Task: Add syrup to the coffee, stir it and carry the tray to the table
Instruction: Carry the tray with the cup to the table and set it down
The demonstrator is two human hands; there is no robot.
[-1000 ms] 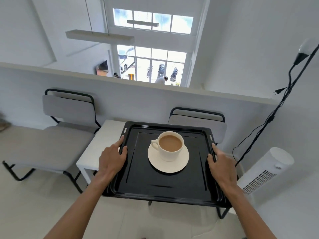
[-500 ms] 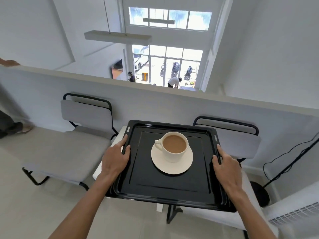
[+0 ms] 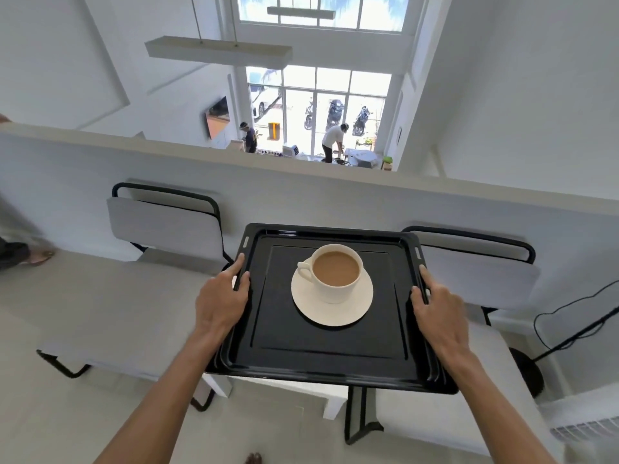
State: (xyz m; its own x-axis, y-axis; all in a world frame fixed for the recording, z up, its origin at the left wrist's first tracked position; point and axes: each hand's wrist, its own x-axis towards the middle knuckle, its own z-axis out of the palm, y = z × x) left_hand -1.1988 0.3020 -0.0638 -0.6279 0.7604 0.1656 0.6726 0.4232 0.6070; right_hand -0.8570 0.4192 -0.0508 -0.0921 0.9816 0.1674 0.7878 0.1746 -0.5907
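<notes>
A black rectangular tray (image 3: 328, 363) is held level in front of me. My left hand (image 3: 219, 304) grips its left rim and my right hand (image 3: 438, 311) grips its right rim. On the tray a white cup (image 3: 336, 272) full of light brown coffee stands upright on a white saucer (image 3: 331, 311), its handle pointing left. Under the tray a small white table (image 3: 288, 395) is mostly hidden; only its near edge and legs show.
Two grey chairs with black frames, one (image 3: 164, 229) at the left and one (image 3: 475, 266) at the right, stand against a low white wall (image 3: 301, 185). A black lamp base (image 3: 527, 373) with cables and a white fan heater (image 3: 586, 430) sit at the right. A person's foot (image 3: 37, 257) shows at the far left.
The view has shifted so the table is now under the tray and the chairs sit to either side. Both hands keep their grip on the tray; the cup stays put.
</notes>
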